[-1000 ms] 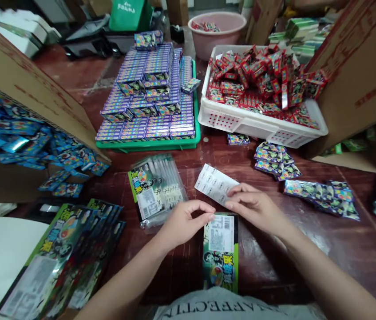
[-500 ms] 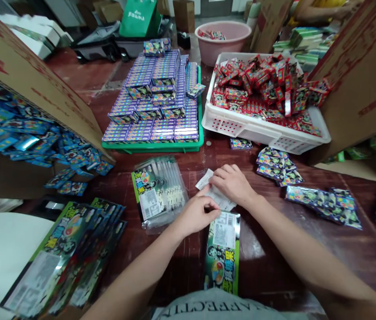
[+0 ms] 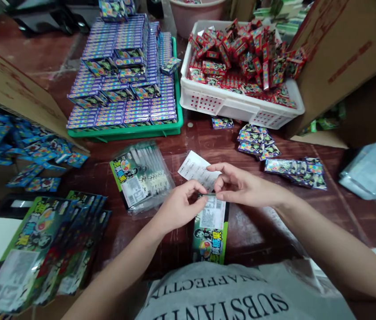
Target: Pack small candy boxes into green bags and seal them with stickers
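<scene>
My left hand (image 3: 177, 206) pinches the top edge of a green printed packet (image 3: 210, 229) that lies on the dark red table in front of me. My right hand (image 3: 241, 186) is curled just above that same edge, thumb and fingers pinched together; what they grip is too small to make out. A white sticker sheet (image 3: 196, 170) lies on the table right behind both hands, partly covered by the right fingers.
A stack of clear bags with green headers (image 3: 141, 178) lies left of the hands, more green packets (image 3: 51, 240) at the near left. Behind stand a green tray of purple boxes (image 3: 124, 89), a white basket of red boxes (image 3: 241, 106), loose small packs (image 3: 290, 171) and cardboard cartons.
My right hand has come back off the sticker sheet to the packet's top edge, fingers pinched. The view has tilted down and shifted, so everything on the table sits higher and further left.
</scene>
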Demonstrator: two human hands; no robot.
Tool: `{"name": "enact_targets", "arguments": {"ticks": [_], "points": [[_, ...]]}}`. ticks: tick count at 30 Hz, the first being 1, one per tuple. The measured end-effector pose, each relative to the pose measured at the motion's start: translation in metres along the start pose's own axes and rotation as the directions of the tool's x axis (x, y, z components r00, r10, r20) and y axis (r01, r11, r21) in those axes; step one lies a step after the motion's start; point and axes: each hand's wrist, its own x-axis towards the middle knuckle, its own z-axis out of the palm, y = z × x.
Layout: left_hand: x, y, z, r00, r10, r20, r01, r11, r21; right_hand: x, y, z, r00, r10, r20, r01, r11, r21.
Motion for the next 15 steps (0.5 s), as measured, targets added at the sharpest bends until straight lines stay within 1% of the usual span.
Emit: {"name": "enact_targets", "arguments": {"ticks": [3, 5, 6, 7, 9, 10, 11, 12, 13, 15], "points": [[-0.002, 0.002, 0.004, 1.000, 0.004, 0.000, -0.004, 1.000, -0.022, 0.001, 0.009, 0.005, 0.997, -0.035, -0.061, 0.026, 0.988, -0.150], [-0.004, 0.005, 0.005, 1.000, -0.001, -0.006, 0.001, 1.000, -0.022, -0.003, 0.009, 0.009, 0.989, -0.081, -0.124, 0.036, 0.944, -0.328], [-0.006, 0.006, 0.004, 1.000, -0.005, -0.010, 0.004, 1.000, -0.021, -0.006, 0.009, 0.012, 0.978, -0.125, -0.166, 0.041, 0.899, -0.437], [-0.007, 0.007, 0.004, 1.000, -0.006, -0.016, 0.006, 1.000, -0.023, -0.010, 0.008, 0.016, 0.963, -0.178, -0.202, 0.040, 0.835, -0.548], [-0.010, 0.009, 0.003, 1.000, 0.001, -0.027, -0.002, 1.000, -0.028, -0.019, 0.007, 0.024, 0.932, -0.282, -0.229, 0.028, 0.684, -0.729], [-0.012, 0.009, 0.003, 0.999, 0.009, -0.031, -0.010, 0.999, -0.031, -0.022, 0.008, 0.029, 0.923, -0.315, -0.221, 0.025, 0.623, -0.782], [-0.014, 0.010, 0.004, 0.999, 0.017, -0.032, -0.018, 0.999, -0.034, -0.025, 0.010, 0.033, 0.920, -0.331, -0.209, 0.027, 0.585, -0.811], [-0.015, 0.011, 0.005, 0.999, 0.024, -0.032, -0.025, 0.999, -0.038, -0.027, 0.013, 0.037, 0.919, -0.337, -0.204, 0.026, 0.569, -0.822], [-0.016, 0.011, 0.007, 0.999, 0.027, -0.033, -0.028, 0.999, -0.045, -0.028, 0.016, 0.040, 0.918, -0.336, -0.210, 0.021, 0.571, -0.821], [-0.015, 0.010, 0.008, 0.999, 0.025, -0.042, -0.028, 0.998, -0.064, -0.027, 0.021, 0.045, 0.918, -0.318, -0.238, 0.004, 0.608, -0.794]]}}
